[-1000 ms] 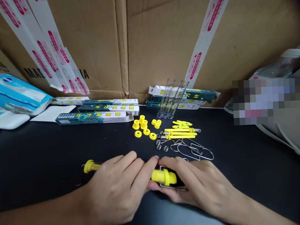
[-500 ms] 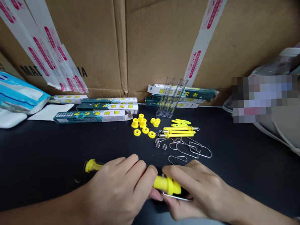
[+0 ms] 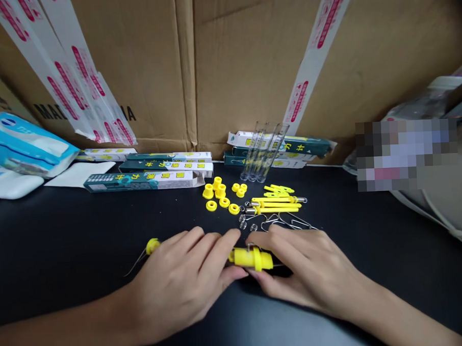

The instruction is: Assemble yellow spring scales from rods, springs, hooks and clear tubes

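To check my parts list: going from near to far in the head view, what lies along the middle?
Held yellow plug → small springs → yellow caps → clear tubes → cardboard wall.

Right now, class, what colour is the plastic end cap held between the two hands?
Bright yellow; the end cap shows best in the head view.

Black table (image 3: 57, 236) bears yellow caps (image 3: 217, 193), springs (image 3: 243, 222), wire hooks (image 3: 296, 221), boxes (image 3: 143, 181), glass tubes (image 3: 263, 154).
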Tool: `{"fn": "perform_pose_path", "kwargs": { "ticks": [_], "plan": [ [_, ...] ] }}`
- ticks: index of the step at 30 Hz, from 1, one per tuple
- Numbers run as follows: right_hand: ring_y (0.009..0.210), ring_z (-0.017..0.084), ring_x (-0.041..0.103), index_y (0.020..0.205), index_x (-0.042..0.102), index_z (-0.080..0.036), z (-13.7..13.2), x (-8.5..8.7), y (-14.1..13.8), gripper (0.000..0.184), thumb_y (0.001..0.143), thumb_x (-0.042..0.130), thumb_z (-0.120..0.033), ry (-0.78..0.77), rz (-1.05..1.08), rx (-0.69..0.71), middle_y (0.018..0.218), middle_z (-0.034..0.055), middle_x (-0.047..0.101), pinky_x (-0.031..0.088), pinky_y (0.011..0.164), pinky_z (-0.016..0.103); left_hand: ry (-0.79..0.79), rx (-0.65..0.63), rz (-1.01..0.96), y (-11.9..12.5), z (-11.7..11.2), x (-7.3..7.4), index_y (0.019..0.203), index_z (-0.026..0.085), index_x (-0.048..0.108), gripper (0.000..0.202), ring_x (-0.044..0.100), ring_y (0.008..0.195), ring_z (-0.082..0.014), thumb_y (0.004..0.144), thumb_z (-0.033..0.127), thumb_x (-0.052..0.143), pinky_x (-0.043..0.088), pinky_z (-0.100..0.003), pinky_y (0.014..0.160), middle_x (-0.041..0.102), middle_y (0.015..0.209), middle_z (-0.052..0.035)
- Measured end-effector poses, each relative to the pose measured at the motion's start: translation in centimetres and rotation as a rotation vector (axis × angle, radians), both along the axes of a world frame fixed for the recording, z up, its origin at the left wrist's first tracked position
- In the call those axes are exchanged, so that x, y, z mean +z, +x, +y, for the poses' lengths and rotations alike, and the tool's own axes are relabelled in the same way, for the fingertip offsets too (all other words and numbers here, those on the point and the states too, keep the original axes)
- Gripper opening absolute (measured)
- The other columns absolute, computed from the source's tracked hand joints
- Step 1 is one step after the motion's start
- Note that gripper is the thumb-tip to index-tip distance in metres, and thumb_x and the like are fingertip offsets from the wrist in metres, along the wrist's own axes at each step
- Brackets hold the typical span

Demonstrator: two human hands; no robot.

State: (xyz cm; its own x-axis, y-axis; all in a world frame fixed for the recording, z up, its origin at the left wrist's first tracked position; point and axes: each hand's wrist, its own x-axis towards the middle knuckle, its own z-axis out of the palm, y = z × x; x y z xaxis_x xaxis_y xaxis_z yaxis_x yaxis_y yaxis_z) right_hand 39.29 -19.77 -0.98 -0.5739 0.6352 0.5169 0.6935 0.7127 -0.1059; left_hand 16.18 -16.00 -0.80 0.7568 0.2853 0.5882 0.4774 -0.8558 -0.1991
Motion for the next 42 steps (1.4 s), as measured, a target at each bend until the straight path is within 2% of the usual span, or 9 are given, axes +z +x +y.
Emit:
{"fn": "perform_pose_path", "kwargs": {
  "ticks": [3, 8, 11, 15, 21, 24, 27, 35, 42],
  "plan": [
    [0.067, 0.018, 0.068, 0.116, 0.057, -0.017, 0.2, 0.4, 1.3, 0.02, 0.101, 0.055, -0.03, -0.067, -0.046, -0.008, 0.085, 0.0038, 0.069, 0.047, 0.054, 0.03, -0.007, 0.052, -0.017, 0.0, 0.2, -0.2, 0.12, 0.007, 0.059, 0.033, 0.069, 0.07, -0.0217, 0.107, 0.032, 0.042, 0.049, -0.035, 0.065, 0.075, 0.082, -0.0048],
    [0.092, 0.019, 0.072, 0.128, 0.056, -0.022, 0.3, 0.8, 3.6, 0.028, 0.1, 0.059, -0.024, -0.27, 0.027, -0.02, 0.108, 0.0054, 0.073, 0.053, 0.075, 0.027, -0.161, 0.034, -0.046, -0.1, 0.4, -0.5, 0.105, 0.016, 0.061, 0.019, 0.067, 0.064, -0.0193, 0.105, 0.028, 0.047, 0.049, -0.033, 0.06, 0.072, 0.078, -0.0004],
    [0.09, 0.015, 0.073, 0.129, 0.058, -0.024, 0.5, 0.9, 4.1, 0.031, 0.098, 0.064, -0.022, -0.329, 0.117, -0.003, 0.11, 0.0029, 0.075, 0.054, 0.08, 0.023, -0.188, 0.069, -0.044, -0.2, 0.5, -0.5, 0.106, 0.016, 0.06, 0.024, 0.068, 0.065, -0.0206, 0.106, 0.033, 0.043, 0.049, -0.034, 0.058, 0.071, 0.078, -0.0013],
    [0.075, 0.013, 0.072, 0.123, 0.064, -0.028, 0.9, 1.3, 4.1, 0.029, 0.094, 0.07, -0.025, -0.385, 0.227, -0.037, 0.102, -0.0009, 0.078, 0.055, 0.069, 0.02, -0.187, 0.134, -0.027, -0.2, 0.7, -0.5, 0.109, 0.016, 0.059, 0.032, 0.071, 0.069, -0.0236, 0.107, 0.04, 0.037, 0.052, -0.036, 0.059, 0.072, 0.082, -0.0035],
    [0.07, 0.015, 0.072, 0.097, 0.077, -0.025, 1.3, 2.1, 3.6, 0.021, 0.079, 0.085, -0.034, -0.66, 0.586, -0.146, 0.092, 0.0002, 0.079, 0.057, 0.064, 0.021, -0.384, 0.188, -0.044, -0.4, 0.9, -0.6, 0.103, 0.021, 0.06, 0.027, 0.074, 0.07, -0.023, 0.104, 0.042, 0.043, 0.054, -0.033, 0.056, 0.073, 0.084, -0.0014],
    [0.081, 0.018, 0.073, 0.095, 0.078, -0.025, 1.2, 2.2, 3.0, 0.026, 0.072, 0.09, -0.03, -0.875, 0.847, -0.141, 0.094, 0.0015, 0.079, 0.059, 0.074, 0.024, -0.463, 0.218, -0.036, -0.4, 0.8, -0.6, 0.1, 0.022, 0.06, 0.018, 0.073, 0.069, -0.0223, 0.102, 0.037, 0.049, 0.052, -0.031, 0.052, 0.071, 0.081, 0.0005],
    [0.074, 0.014, 0.072, 0.102, 0.076, -0.024, 1.2, 2.1, 2.6, 0.03, 0.074, 0.089, -0.027, -1.047, 1.036, -0.117, 0.089, 0.0013, 0.078, 0.06, 0.075, 0.024, -0.46, 0.235, -0.025, -0.3, 0.8, -0.6, 0.102, 0.022, 0.059, 0.013, 0.073, 0.076, -0.0243, 0.1, 0.032, 0.051, 0.054, -0.034, 0.057, 0.071, 0.085, -0.0006],
    [0.078, 0.015, 0.073, 0.103, 0.076, -0.019, 1.7, 1.7, 2.7, 0.039, 0.067, 0.093, -0.025, -1.055, 1.295, -0.187, 0.091, 0.004, 0.078, 0.062, 0.078, 0.025, -0.339, 0.15, -0.006, 0.0, 1.1, -0.5, 0.119, 0.016, 0.055, 0.023, 0.07, 0.088, -0.0253, 0.102, 0.015, 0.04, 0.059, -0.041, 0.077, 0.069, 0.099, -0.0073],
    [0.083, 0.015, 0.072, 0.102, 0.079, -0.022, 1.6, 1.5, 2.8, 0.033, 0.072, 0.09, -0.029, -1.024, 1.373, -0.192, 0.099, 0.0047, 0.077, 0.062, 0.084, 0.026, -0.307, 0.059, 0.028, 0.0, 0.8, -0.5, 0.132, 0.01, 0.05, 0.031, 0.069, 0.096, -0.0261, 0.104, 0.014, 0.038, 0.06, -0.041, 0.082, 0.069, 0.108, -0.0109]
  ]
}}
